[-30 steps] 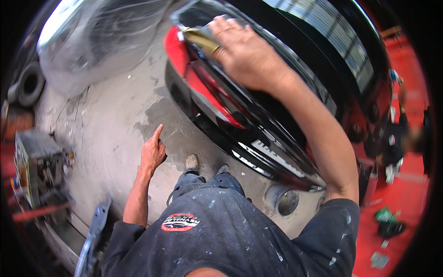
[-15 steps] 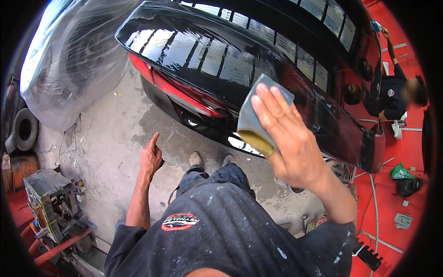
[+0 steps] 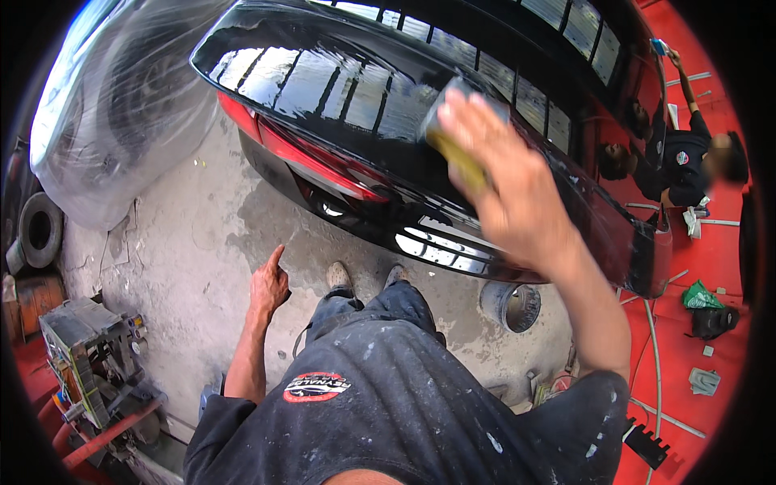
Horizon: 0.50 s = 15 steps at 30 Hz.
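My right hand (image 3: 517, 182) is closed on a yellow sponge (image 3: 465, 162) with a grey sheet (image 3: 430, 113), apparently sandpaper, wrapped around it. The hand is a little blurred, its fingers lying over the sheet. Both are over the wet, glossy black rear panel (image 3: 339, 81) of a car; whether the sheet touches it cannot be told. Below the panel's edge runs a red tail light (image 3: 303, 166). My left hand (image 3: 269, 283) hangs beside my body over the concrete floor, index finger stretched out, other fingers loosely bent, holding nothing.
At left stands a car under clear plastic (image 3: 105, 153), near a tyre (image 3: 40, 230) and a worn metal machine (image 3: 89, 339). A bucket (image 3: 509, 305) sits below the bumper. Another person (image 3: 691, 166) works at far right, one arm raised. A hose (image 3: 653, 356) crosses the red area.
My right hand has moved up and away across the black panel with the sponge and grey sheet. The bucket beneath my forearm has come into fuller view. My left hand stays nearly the same.
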Each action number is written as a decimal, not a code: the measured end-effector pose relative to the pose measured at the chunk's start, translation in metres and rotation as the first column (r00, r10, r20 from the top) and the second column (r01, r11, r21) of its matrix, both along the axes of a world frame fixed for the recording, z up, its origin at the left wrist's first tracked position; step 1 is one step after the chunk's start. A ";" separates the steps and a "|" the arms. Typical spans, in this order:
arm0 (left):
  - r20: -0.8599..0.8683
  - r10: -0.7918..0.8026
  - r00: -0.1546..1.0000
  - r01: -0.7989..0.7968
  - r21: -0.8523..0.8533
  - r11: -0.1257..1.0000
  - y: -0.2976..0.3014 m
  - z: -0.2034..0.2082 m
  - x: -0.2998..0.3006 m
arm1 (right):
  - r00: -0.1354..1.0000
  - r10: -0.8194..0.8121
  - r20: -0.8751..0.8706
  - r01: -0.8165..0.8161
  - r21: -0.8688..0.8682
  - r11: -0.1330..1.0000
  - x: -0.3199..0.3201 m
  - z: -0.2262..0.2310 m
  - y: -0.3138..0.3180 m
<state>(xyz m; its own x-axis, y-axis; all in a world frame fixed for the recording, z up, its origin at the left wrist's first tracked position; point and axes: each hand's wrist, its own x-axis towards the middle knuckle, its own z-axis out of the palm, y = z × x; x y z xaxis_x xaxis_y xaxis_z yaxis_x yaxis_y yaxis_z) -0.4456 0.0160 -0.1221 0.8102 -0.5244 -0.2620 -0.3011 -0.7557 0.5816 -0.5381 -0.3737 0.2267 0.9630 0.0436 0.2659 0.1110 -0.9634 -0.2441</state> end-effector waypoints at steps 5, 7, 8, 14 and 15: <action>-0.034 0.076 0.997 -0.076 0.010 0.997 0.004 0.014 0.000 | 1.000 0.007 -0.009 -0.006 0.039 0.999 -0.005 0.002 -0.005; -0.032 0.120 0.992 -0.120 0.021 0.993 0.007 0.012 -0.003 | 0.999 0.012 -0.046 -0.009 0.070 0.998 -0.027 0.002 -0.004; -0.037 0.138 0.990 -0.136 0.039 0.990 0.010 0.009 -0.005 | 0.998 0.022 -0.052 -0.021 0.020 1.000 -0.019 0.004 -0.005; -0.017 0.052 0.999 -0.050 0.093 0.994 0.025 -0.029 -0.014 | 0.981 0.182 0.068 -0.173 -0.113 0.978 0.080 -0.005 -0.012; -0.022 0.051 0.998 -0.048 0.117 0.992 0.027 -0.033 -0.016 | 0.976 0.203 0.074 -0.196 -0.097 0.976 0.081 -0.003 -0.007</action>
